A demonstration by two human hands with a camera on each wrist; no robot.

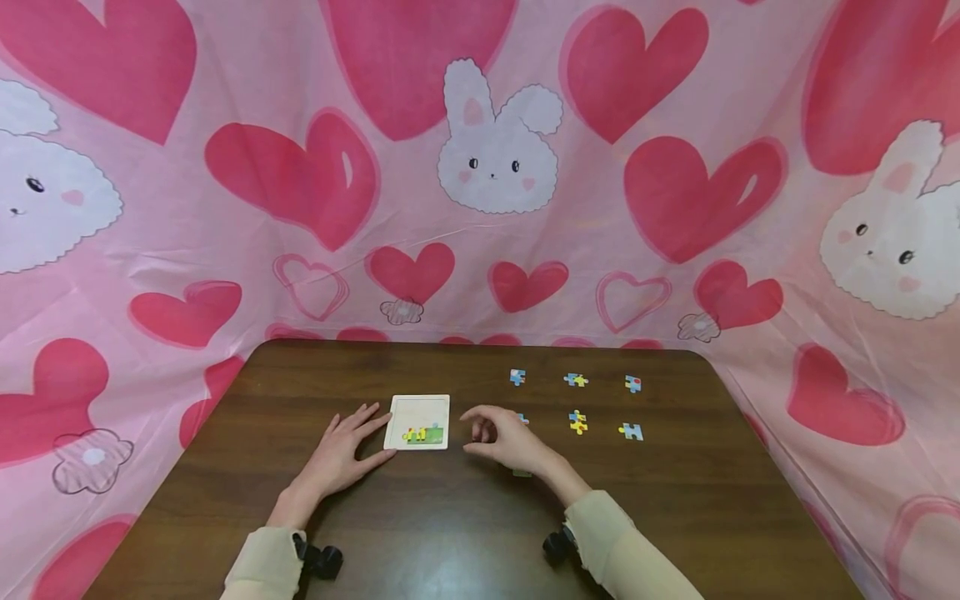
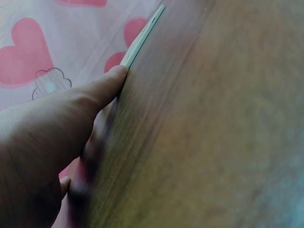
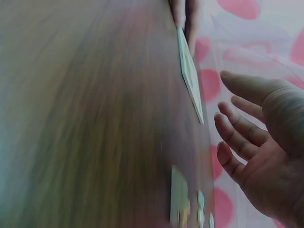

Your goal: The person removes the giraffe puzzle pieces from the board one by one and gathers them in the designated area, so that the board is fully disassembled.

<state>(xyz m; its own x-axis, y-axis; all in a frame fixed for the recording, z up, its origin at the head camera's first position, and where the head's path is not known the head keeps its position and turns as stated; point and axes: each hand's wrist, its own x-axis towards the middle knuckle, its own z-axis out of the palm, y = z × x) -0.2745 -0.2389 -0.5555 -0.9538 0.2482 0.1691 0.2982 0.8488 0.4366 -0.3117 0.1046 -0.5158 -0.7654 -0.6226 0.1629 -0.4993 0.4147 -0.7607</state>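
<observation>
A small white puzzle tray [image 1: 418, 410] lies on the table, with several joined yellow and green jigsaw pieces [image 1: 429, 435] along its lower part. My left hand [image 1: 341, 450] rests at the tray's left side, fingers spread; in the left wrist view the thumb [image 2: 111, 83] touches its edge. Just right of the tray is my right hand [image 1: 510, 437], holding nothing. Its loosely bent fingers [image 3: 237, 130] stand apart in the right wrist view. Behind that hand, one blue jigsaw piece [image 1: 522, 419] and one greenish piece [image 1: 521, 473] are partly hidden.
Loose jigsaw pieces lie spaced out at the right of the brown wooden table [image 1: 442, 517]: a back row with a blue piece [image 1: 517, 377], a yellow-blue piece [image 1: 576, 380] and a red-spotted piece [image 1: 633, 384], and nearer ones [image 1: 577, 422]. A pink heart-patterned cloth [image 1: 405, 225] hangs around.
</observation>
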